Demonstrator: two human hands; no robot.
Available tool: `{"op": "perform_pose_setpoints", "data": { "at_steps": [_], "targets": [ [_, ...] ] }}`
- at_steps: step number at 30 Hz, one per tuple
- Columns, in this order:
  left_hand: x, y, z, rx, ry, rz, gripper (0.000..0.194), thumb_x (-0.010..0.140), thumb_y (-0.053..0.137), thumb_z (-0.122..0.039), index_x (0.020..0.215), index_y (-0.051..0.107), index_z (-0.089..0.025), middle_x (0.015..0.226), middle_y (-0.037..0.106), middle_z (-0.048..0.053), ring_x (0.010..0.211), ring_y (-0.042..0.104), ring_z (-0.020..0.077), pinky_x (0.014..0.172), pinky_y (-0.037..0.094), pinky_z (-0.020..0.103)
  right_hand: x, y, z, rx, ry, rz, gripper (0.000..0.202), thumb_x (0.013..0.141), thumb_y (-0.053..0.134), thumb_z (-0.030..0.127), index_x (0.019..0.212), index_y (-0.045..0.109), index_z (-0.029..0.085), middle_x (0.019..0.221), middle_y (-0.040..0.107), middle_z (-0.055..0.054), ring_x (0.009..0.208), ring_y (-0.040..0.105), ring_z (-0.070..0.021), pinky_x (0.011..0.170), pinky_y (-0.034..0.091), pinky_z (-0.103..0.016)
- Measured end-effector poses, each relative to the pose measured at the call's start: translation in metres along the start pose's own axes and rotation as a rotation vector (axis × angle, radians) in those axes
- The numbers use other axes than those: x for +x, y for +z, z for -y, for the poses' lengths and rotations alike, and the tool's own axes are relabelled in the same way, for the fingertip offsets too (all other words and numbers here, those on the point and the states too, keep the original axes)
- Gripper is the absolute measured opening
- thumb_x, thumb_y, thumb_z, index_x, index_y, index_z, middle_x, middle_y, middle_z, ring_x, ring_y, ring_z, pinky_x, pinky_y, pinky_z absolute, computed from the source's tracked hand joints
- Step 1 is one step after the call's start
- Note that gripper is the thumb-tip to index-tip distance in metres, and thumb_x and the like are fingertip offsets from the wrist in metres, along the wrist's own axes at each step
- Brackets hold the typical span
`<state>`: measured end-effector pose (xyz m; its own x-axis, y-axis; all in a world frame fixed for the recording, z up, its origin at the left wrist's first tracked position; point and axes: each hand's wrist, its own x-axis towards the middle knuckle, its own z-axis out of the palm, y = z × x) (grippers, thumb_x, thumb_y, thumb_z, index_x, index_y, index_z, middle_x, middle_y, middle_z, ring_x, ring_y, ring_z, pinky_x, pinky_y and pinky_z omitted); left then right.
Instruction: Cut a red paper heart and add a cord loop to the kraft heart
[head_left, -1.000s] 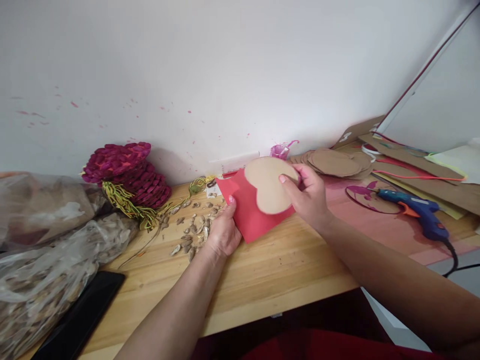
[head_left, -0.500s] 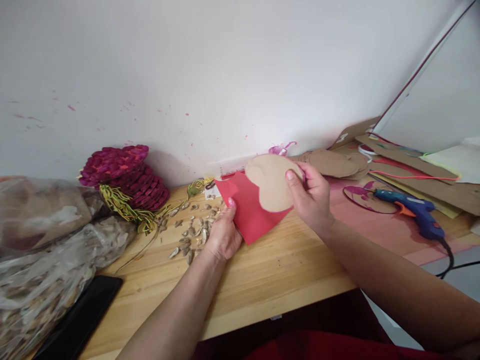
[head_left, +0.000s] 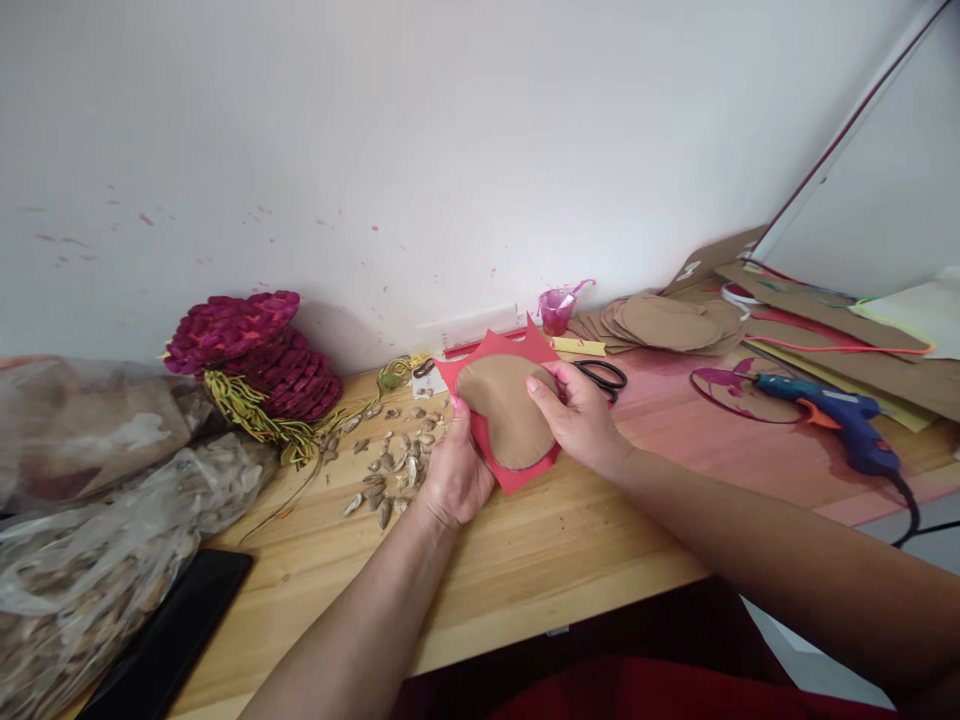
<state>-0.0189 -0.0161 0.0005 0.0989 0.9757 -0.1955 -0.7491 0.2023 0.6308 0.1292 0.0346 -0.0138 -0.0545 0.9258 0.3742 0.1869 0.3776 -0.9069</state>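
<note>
My left hand (head_left: 456, 470) grips the left edge of a sheet of red paper (head_left: 510, 483), its thumb on top near the cardboard. Lying over that paper is a heart-shaped piece of brown cardboard (head_left: 504, 410). My right hand (head_left: 581, 415) pinches the cardboard heart at its right side, thumb on its face and fingers behind. Jagged red corners stick out around the heart. Both pieces are held above the wooden table. Just beyond my right hand lie scissors with black handles (head_left: 604, 378), their blades hidden.
Pistachio-like shells (head_left: 390, 465) lie scattered left of my hands. Further left are a stack of purple shell-covered pieces (head_left: 255, 350), plastic bags (head_left: 112, 530) and a black phone-like slab (head_left: 169, 635). Rightward are cardboard cutouts (head_left: 667, 325), a purple-stained cup (head_left: 556, 310) and a blue glue gun (head_left: 840, 415).
My right hand has brought the cardboard heart down and left onto the red paper, turning it. The scissors and a yellow strip behind have come into view.
</note>
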Motion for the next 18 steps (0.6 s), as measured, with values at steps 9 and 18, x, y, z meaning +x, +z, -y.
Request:
{"op": "perform_pose_setpoints", "data": {
  "at_steps": [9,18],
  "targets": [
    [-0.005,-0.005,0.004,0.116,0.052,0.026,0.045,0.077,0.078,-0.013,0.12,0.067,-0.016,0.111,0.076,0.011,0.115,0.067,0.0252,0.107,0.047,0.039,-0.002,0.003,0.001,-0.06,-0.017,-0.005,0.023,0.089,0.06,0.044,0.092,0.057,0.021,0.082,0.065,-0.003,0.074,0.059,-0.0173,0.066,0.048,-0.03],
    [0.001,-0.003,-0.018,-0.049,0.215,-0.117,0.048,0.081,0.069,-0.003,0.125,0.064,-0.02,0.105,0.078,0.006,0.095,0.074,0.0169,0.103,0.05,0.032,0.004,-0.014,0.014,0.208,0.147,0.161,0.053,0.088,0.054,0.066,0.063,0.045,0.021,0.047,0.043,0.006,0.036,0.041,-0.0077,0.037,0.031,-0.022]
  ]
}}
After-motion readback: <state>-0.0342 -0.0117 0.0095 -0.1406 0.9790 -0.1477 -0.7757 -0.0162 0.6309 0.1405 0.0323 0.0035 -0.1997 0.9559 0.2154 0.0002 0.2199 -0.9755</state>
